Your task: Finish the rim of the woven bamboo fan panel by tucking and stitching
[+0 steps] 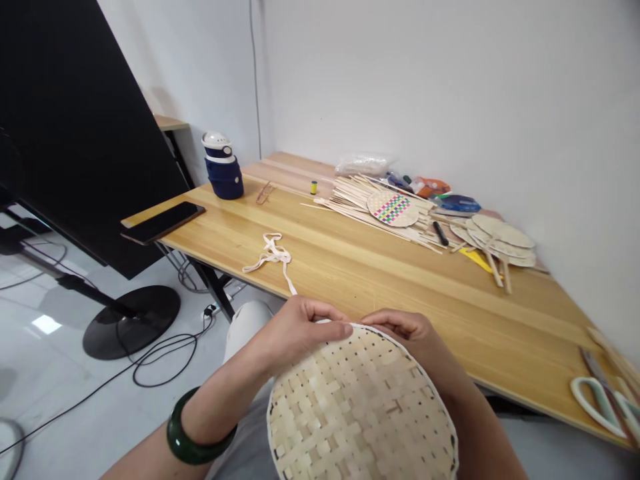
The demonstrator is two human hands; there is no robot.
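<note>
A round woven bamboo fan point(360, 410) with a white-bound rim is tilted up over my lap, its lower part cut off by the frame. My left hand point(305, 333) grips its top rim, thumb on the woven face and fingers behind. On the other side of the top, my right hand point(407, 327) has its fingers curled at the rim, their tips partly hidden. A white fabric tape point(273, 253) lies loosely bunched on the table, and one end runs down to my left hand. Dark marks, perhaps stitches, dot the fan along its edge.
On the wooden table point(320, 233) are a phone point(163, 222), a blue jug point(224, 175), a yellow thread spool point(313, 187), bamboo strips point(350, 200), a colourful woven fan point(393, 208), stacked fans point(495, 239) and scissors point(597, 400). A black screen point(75, 120) stands at left; cables point(165, 360) cross the floor.
</note>
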